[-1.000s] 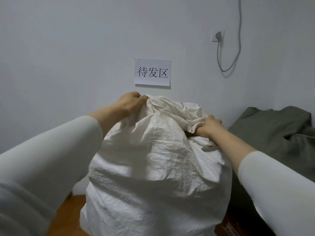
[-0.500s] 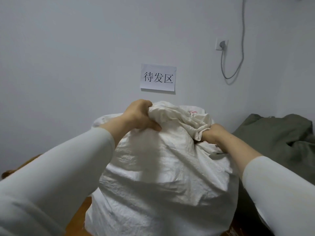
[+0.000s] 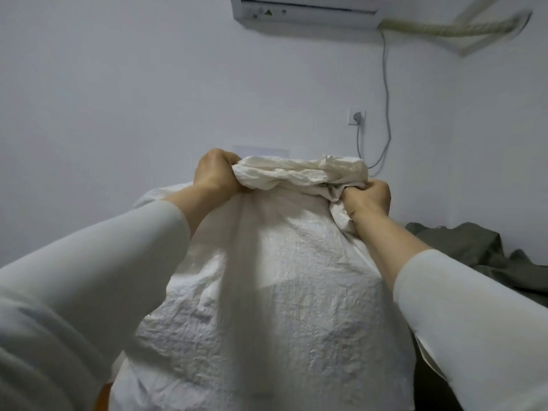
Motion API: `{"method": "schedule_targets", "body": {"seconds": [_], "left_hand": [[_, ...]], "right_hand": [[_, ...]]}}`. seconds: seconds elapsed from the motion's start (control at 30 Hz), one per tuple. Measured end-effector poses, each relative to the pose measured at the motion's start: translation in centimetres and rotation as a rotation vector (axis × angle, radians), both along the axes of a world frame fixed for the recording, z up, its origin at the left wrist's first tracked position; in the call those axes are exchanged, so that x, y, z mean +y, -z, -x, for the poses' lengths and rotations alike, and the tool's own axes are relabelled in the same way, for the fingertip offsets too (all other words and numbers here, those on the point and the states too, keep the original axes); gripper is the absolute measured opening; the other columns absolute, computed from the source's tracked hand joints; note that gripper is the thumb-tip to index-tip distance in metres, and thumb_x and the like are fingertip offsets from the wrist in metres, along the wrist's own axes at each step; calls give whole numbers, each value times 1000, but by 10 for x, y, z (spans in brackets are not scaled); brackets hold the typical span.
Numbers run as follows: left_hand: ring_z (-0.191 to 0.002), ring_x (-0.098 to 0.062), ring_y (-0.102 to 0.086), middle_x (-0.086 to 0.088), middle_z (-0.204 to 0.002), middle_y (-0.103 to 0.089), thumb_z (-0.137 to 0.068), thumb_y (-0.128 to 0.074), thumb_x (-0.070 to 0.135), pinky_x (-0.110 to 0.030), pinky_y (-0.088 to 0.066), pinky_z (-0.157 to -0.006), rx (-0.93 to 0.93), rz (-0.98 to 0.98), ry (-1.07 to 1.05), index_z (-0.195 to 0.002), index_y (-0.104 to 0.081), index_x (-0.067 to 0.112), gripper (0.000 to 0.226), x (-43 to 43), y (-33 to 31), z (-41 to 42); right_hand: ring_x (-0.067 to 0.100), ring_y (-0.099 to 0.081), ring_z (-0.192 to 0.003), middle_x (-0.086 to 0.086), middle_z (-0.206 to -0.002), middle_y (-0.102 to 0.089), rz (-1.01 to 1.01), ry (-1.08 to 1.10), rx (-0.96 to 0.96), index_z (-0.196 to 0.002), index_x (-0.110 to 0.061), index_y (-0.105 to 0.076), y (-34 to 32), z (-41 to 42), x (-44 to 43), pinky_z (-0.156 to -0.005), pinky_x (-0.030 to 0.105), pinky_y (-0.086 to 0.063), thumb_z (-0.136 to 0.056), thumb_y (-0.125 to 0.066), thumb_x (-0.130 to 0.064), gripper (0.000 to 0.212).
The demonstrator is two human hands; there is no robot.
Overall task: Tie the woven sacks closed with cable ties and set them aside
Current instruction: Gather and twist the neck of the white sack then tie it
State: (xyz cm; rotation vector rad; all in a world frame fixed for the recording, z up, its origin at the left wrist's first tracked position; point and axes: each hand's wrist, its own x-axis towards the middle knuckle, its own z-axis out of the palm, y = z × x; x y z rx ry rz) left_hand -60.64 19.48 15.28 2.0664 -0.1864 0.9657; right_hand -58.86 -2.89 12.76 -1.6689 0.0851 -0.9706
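A large, full white woven sack (image 3: 267, 307) fills the middle of the view, right in front of me. Its crumpled top (image 3: 299, 176) is bunched and stretched between my hands. My left hand (image 3: 215, 172) is clenched on the left end of the bunched top. My right hand (image 3: 367, 197) is clenched on the right end, a little lower. No cable tie is visible. The sack's bottom is out of view.
A white wall stands close behind the sack, with a paper sign (image 3: 261, 151) mostly hidden by it, a socket (image 3: 357, 117) with a grey cable, and an air conditioner (image 3: 305, 7) above. Dark green cloth (image 3: 486, 256) lies at the right.
The sack has risen with both hands, now covering most of the wall sign. The view has tilted up, bringing the air conditioner into sight. Both hands keep their grip on the top.
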Motion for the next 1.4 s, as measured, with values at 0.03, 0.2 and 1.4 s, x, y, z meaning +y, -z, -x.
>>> {"method": "schedule_targets", "body": {"seconds": [0.03,0.2,1.4], "left_hand": [[-71,-11,-52,-1,-71,-59,-58,-84,8,-23,-41,-66,-16,-7,-14,-67,-66,21,24,-1,-5,10],[-71,-13,-51,0,-70,-59,-58,-82,6,-23,-40,-65,-20,-39,-83,-65,-66,21,23,-17,-10,67],[-85,-24,-60,-14,-85,-65,-82,-56,2,-33,-50,-79,503,30,-354,-91,-71,3,17,-74,262,203]], "right_hand": [[20,-53,-67,-2,-56,-49,5,-3,-17,-54,-16,-50,-4,7,-1,-61,29,-40,-77,-60,-13,25],[19,-54,-67,-2,-56,-51,26,-45,-30,-55,-16,-51,-5,47,-16,-61,28,-41,-76,-61,-14,24],[26,-55,-70,2,-63,-54,507,-288,709,-57,-17,-55,268,211,-98,-56,25,-40,-77,-57,-19,21]]}}
